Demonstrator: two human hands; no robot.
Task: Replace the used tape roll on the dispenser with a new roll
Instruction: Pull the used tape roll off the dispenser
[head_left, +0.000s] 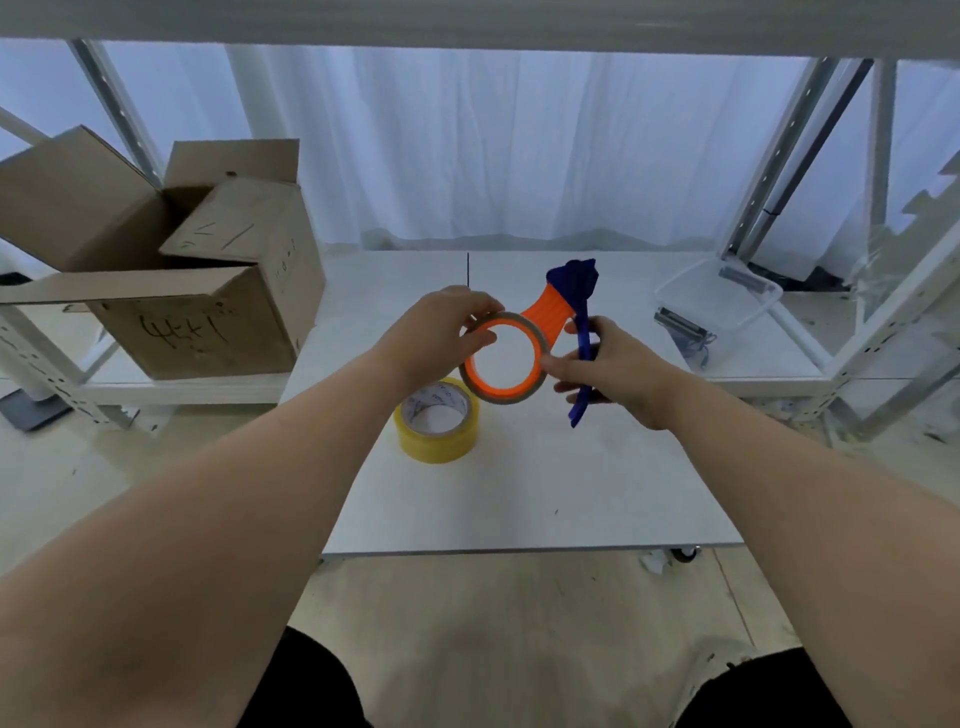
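Note:
I hold an orange and blue tape dispenser (558, 312) in the air above the white table (519, 493). My right hand (608, 371) grips its blue handle. Around the dispenser's orange ring sits a thin brown used tape roll (503, 396), nearly just a cardboard core. My left hand (441, 332) pinches that roll at its upper left edge. A full yellow tape roll (438, 421) lies flat on the table just below my left wrist, apart from the dispenser.
An open cardboard box (171, 270) stands on a low shelf to the left. A clear plastic tray (719, 296) with small metal parts sits at the right rear of the table. White metal shelf posts (883, 332) rise on the right.

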